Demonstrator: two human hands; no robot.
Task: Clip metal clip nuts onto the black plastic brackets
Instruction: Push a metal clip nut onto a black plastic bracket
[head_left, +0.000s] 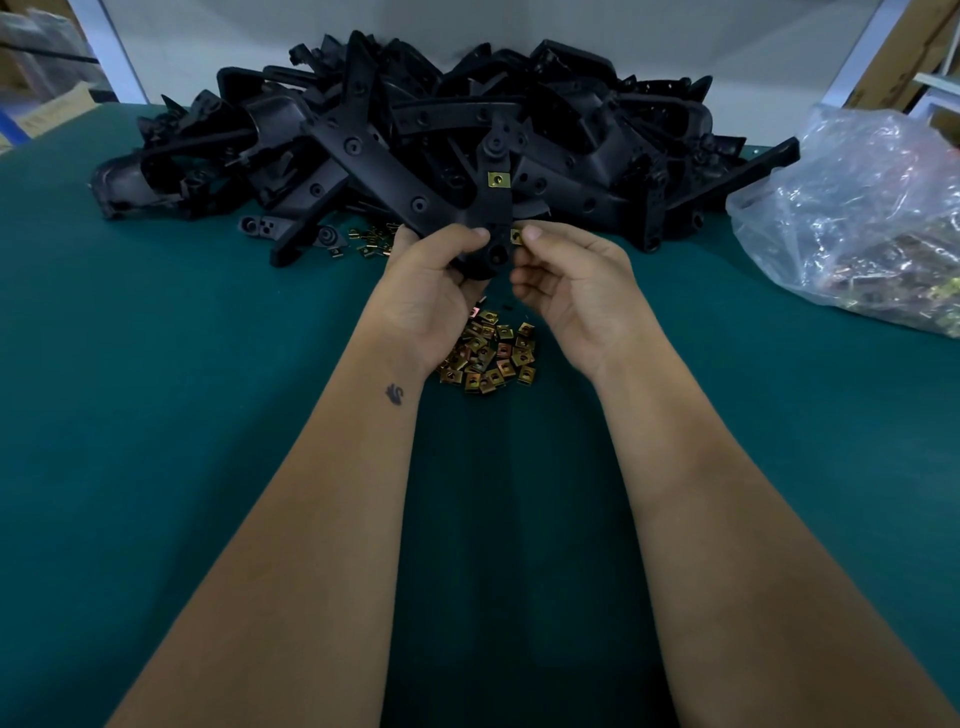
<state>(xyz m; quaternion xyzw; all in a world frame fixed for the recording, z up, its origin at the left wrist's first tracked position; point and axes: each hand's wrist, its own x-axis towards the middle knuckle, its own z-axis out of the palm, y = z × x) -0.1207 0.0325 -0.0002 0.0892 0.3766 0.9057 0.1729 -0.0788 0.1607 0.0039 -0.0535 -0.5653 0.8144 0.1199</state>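
Note:
My left hand (434, 280) grips the near end of a black plastic bracket (493, 205) held upright above the table. One brass-coloured clip nut (497, 180) sits clipped on the bracket's upper part. My right hand (569, 283) pinches a second clip nut (517, 236) against the bracket's right edge, near its lower end. A heap of loose clip nuts (491, 356) lies on the green table under my wrists.
A large pile of black brackets (415, 130) fills the back of the green table (208, 389). A few more clip nuts (366, 244) lie by the pile's front. A clear plastic bag (857, 218) holding clip nuts sits at the right.

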